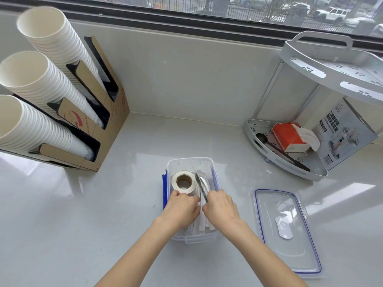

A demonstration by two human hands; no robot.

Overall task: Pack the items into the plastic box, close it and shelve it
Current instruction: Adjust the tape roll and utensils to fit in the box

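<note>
Both hands lowered into plastic box (191, 162), left hand (179, 208) curled over white strips (204, 225), right hand (220, 207) closed on metal tongs (200, 186), tape roll (183, 181) just beyond, lid (288, 233) laid apart to right, rack (290, 162) farther back.

The brown cup holder (83, 121) reads "Acrylic" in red; print on the grey carton (339, 133) is too small to read
</note>
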